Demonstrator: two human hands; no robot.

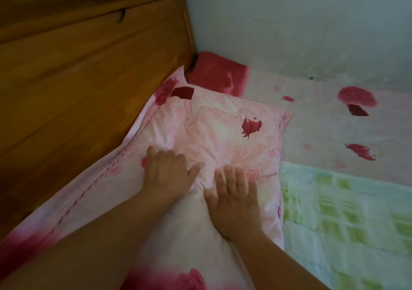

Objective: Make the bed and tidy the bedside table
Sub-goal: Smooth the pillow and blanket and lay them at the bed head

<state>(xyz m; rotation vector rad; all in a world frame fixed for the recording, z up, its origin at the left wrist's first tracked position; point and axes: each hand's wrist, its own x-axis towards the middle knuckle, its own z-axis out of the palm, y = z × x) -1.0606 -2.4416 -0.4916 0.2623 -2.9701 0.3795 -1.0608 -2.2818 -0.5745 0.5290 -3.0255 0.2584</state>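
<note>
Both hands lie flat, palms down, on a pink pillow [214, 133] at the head of the bed. The left hand [167, 173] has its fingers spread open and gripping nothing, the fingertips pressing into the cloth so that creases fan out from them. The right hand [234, 196] rests just beside it, fingers likewise open and flat, the two thumbs near each other but apart, with a puckered fold of fabric between them.

Beyond the fingertips the pillow runs on toward the corner of the room, printed with pale roses and darker red flowers. Past its far end, a red cushion [218, 75] is tucked into the corner where headboard and wall meet.

To the left of the left hand's fingers, the pillow's flat stitched border lies against a wooden headboard [78, 89], honey-brown planks with a ledge and shelf above. To the right of the right hand's fingers, the pillow's edge touches a green and white checked blanket [345, 222] spread flat over the bed. Farther out beyond that hand lies a pale pink sheet [323, 122] with scattered red flower prints, reaching to a pale bluish wall [301, 22], scuffed and marked low down

The light is dim and the picture is soft at its edges
</note>
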